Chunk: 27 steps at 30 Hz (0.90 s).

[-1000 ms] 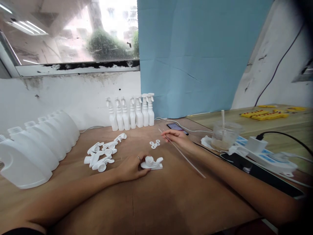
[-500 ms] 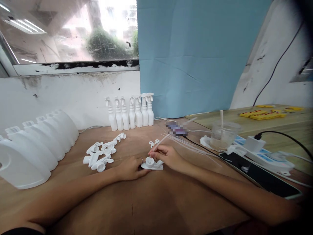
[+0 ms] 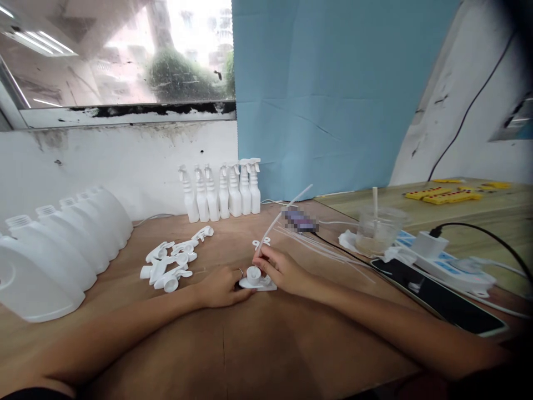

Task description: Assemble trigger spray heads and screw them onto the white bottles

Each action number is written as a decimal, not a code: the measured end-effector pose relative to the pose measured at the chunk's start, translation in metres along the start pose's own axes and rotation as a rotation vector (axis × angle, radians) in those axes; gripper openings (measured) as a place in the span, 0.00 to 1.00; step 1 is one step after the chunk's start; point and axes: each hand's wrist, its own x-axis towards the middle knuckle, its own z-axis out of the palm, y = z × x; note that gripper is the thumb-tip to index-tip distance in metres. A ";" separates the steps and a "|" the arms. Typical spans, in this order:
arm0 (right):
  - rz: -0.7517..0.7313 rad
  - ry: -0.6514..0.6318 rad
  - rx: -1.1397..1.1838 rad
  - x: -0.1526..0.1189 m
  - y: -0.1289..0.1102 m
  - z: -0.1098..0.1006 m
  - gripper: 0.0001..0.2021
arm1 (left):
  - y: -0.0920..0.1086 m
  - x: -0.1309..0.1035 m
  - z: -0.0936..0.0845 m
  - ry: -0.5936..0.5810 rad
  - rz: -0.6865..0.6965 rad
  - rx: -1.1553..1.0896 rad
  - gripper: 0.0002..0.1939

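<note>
A white spray trigger head (image 3: 258,281) lies on the brown table with its round collar facing up. My left hand (image 3: 220,287) grips its left side, fingers closed on it. Between the thumb and fingers of my right hand (image 3: 281,268) is a thin translucent tube (image 3: 272,222), slanting up and to the right. The tube's lower end is at the collar; whether it sits inside, I cannot tell. Just behind, a few small white rings (image 3: 262,243) lie on the table, partly hidden by the tube and my right hand.
Loose trigger heads (image 3: 172,264) lie to the left, beyond them open white bottles (image 3: 66,250). Several complete spray bottles (image 3: 222,197) stand by the wall. Spare tubes (image 3: 328,248), a plastic cup (image 3: 381,228), a phone (image 3: 441,297) and a power strip (image 3: 453,264) are at right.
The tube now stands steeper, its upper end higher and clearly in view. My right hand has shifted only slightly at the collar. My left hand stays on the trigger head.
</note>
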 end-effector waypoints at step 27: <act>0.039 -0.060 0.120 -0.004 0.008 0.004 0.10 | 0.013 -0.015 -0.079 -0.217 -0.126 0.410 0.16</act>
